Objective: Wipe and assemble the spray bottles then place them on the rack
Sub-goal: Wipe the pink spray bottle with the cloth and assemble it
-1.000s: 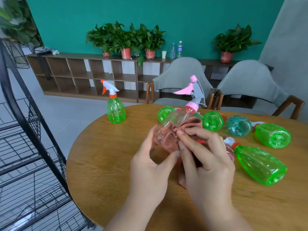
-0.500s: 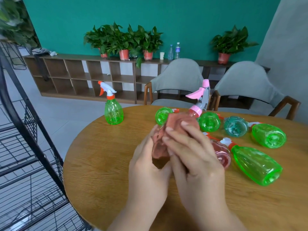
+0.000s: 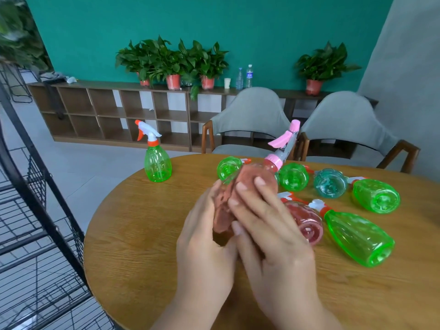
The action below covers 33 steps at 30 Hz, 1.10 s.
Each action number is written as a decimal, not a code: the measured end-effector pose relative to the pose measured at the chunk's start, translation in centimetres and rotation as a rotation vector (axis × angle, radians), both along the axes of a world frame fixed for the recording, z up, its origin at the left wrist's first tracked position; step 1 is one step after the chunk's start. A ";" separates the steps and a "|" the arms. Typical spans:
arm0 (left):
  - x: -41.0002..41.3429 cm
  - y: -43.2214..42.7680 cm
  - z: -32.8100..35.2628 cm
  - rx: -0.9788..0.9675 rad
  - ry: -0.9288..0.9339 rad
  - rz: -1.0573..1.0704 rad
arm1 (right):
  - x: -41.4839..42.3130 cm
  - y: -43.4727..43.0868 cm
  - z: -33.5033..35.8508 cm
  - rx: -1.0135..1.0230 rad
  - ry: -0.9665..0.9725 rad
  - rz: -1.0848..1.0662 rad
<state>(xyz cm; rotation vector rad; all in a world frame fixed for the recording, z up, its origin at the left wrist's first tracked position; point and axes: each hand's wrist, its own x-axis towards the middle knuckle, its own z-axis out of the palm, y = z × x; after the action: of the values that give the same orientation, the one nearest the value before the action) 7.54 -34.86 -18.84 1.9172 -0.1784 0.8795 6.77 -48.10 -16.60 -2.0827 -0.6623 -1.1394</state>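
Above the round wooden table (image 3: 133, 236) my left hand (image 3: 204, 244) holds a clear pink spray bottle, tilted so its pink and grey spray head (image 3: 283, 148) points up and to the right. My right hand (image 3: 269, 229) presses a reddish-brown cloth (image 3: 228, 201) around the bottle's body, which is mostly hidden under cloth and fingers. One green spray bottle (image 3: 157, 160) with a white and orange head stands upright at the table's far left. Several green bottles (image 3: 354, 236), a teal one (image 3: 329, 183) and a pink one (image 3: 307, 225) lie on their sides to the right.
A black wire rack (image 3: 35, 210) with mesh shelves stands at the left, close to the table's edge. Two grey chairs (image 3: 252, 122) sit behind the table. A low wooden shelf unit (image 3: 114, 110) with potted plants lines the teal back wall.
My right hand has slid the cloth up the bottle's body towards its neck, and the bottle has tilted further to the right. The bottles on the table have not moved.
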 end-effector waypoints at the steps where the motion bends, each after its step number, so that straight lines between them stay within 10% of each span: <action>1: 0.0 0.0 0.1 -0.014 -0.001 0.007 | 0.1 0.1 0.0 -0.033 -0.022 0.024; 11: -1.2 -2.1 2.2 -0.439 0.223 -0.332 | 1.2 -1.3 1.4 0.196 0.121 -0.041; 33: -1.4 -0.9 2.9 -0.761 0.555 -0.344 | 2.3 -1.9 1.9 0.269 0.389 0.113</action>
<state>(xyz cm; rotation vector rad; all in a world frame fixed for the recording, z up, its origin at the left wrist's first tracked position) 6.11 -35.77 -15.91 1.2834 0.1456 0.1151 9.04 -49.96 -14.70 -1.9321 -0.4072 -0.6886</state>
